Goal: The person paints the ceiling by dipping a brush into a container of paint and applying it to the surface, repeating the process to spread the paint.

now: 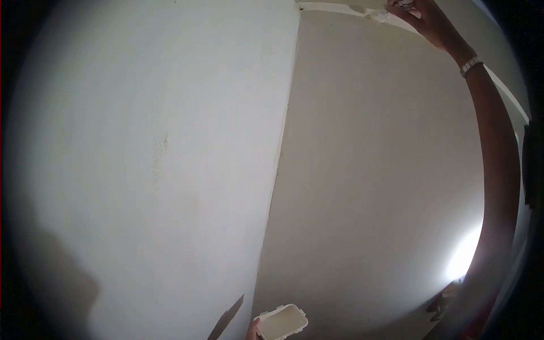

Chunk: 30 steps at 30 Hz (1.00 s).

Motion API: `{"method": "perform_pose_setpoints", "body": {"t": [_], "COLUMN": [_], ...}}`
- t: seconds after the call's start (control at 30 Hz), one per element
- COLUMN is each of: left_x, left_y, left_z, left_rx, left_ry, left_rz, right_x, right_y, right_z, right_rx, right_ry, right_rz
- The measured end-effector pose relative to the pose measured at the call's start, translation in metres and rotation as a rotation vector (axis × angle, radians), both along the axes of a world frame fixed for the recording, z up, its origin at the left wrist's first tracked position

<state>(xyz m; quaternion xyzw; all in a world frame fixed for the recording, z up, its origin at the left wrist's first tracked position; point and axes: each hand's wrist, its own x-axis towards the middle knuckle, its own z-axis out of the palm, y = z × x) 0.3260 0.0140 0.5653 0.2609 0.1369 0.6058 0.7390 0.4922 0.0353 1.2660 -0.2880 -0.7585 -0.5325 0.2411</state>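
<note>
My right hand (416, 14) is raised high at the upper right, its fingers closed round what looks like a paintbrush; the handle is mostly hidden in the grip. The whitish, ragged tip of the paintbrush (378, 16) is against the pale strip (340, 8) along the top of the wall. At the bottom, my left hand (253, 330) grips the left edge of a white plastic tub (281, 323). A pale layer shows inside the tub. Most of the left hand lies below the frame.
Two walls meet at a corner: a brighter left wall (141, 102) with a small rough patch (165, 140), and a shaded right wall (374, 136). A bright light (466, 255) shines at the lower right, beside a partly seen brownish object (442, 303).
</note>
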Motion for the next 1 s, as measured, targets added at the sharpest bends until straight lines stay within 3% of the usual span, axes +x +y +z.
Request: {"method": "perform_pose_setpoints", "body": {"t": [0.03, 0.07, 0.1, 0.13, 0.17, 0.2, 0.23, 0.3, 0.4, 0.53, 0.57, 0.6, 0.67, 0.77, 0.83, 0.87, 0.9, 0.93, 0.97, 1.0], "left_x": [-0.016, 0.031, 0.022, 0.015, 0.004, 0.015, -0.012, -0.042, -0.083, -0.127, -0.143, -0.159, -0.194, -0.246, -0.302, -0.326, -0.351, -0.375, -0.400, -0.426], "left_y": [-0.004, -0.045, -0.053, -0.062, -0.080, -0.131, -0.141, -0.155, -0.178, -0.214, -0.220, -0.223, -0.225, -0.236, -0.272, -0.276, -0.280, -0.285, -0.288, -0.289], "left_z": [0.001, -0.012, -0.020, -0.035, -0.088, -0.091, -0.094, -0.099, -0.109, -0.128, -0.133, -0.142, -0.162, -0.178, -0.217, -0.223, -0.229, -0.234, -0.239, -0.237], "left_rx": [-0.144, -0.297, -0.293, -0.240, -0.183, -0.131, -0.089, 0.010, 0.152, 0.327, 0.376, 0.378, 0.368, 0.331, 0.280, 0.261, 0.243, 0.223, 0.204, 0.200], "left_ry": [-0.280, -0.553, -0.550, -0.491, -0.433, -0.345, -0.257, -0.125, 0.088, 0.345, 0.413, 0.421, 0.486, 0.489, 0.499, 0.510, 0.521, 0.533, 0.544, 0.552], "left_rz": [-0.172, -0.360, -0.368, -0.342, -0.313, -0.278, -0.227, -0.116, 0.007, 0.173, 0.218, 0.224, 0.258, 0.247, 0.210, 0.191, 0.171, 0.151, 0.134, 0.137], "right_x": [-0.011, 0.051, 0.057, 0.045, 0.029, 0.055, 0.043, 0.011, -0.056, -0.109, -0.116, -0.134, -0.167, -0.214, -0.247, -0.266, -0.284, -0.293, -0.311, -0.333], "right_y": [-0.006, -0.042, -0.034, -0.048, -0.080, -0.143, -0.151, -0.164, -0.199, -0.173, -0.160, -0.149, -0.161, -0.193, -0.221, -0.238, -0.250, -0.251, -0.247, -0.249], "right_z": [-0.001, -0.012, -0.016, -0.035, -0.091, -0.106, -0.120, -0.133, -0.145, -0.160, -0.161, -0.187, -0.227, -0.321, -0.431, -0.477, -0.519, -0.570, -0.616, -0.653], "right_rx": [0.066, 0.066, 0.016, -0.030, -0.100, -0.091, -0.081, -0.047, 0.036, 0.003, 0.010, -0.065, -0.052, -0.285, -0.388, -0.471, -0.673, -1.093, -0.857, -0.846], "right_ry": [-0.018, -0.011, -0.023, -0.038, -0.004, 0.026, 0.044, 0.035, 0.055, -0.026, -0.164, -0.032, -0.129, -0.181, -0.282, -0.295, -0.271, 0.020, -0.128, -0.171], "right_rz": [-0.033, -0.068, -0.036, -0.013, -0.175, -0.183, -0.109, 0.048, -0.142, -0.056, -0.044, 0.008, -0.017, 0.149, 0.221, 0.036, -0.030, -0.005, 0.454, 0.518]}}
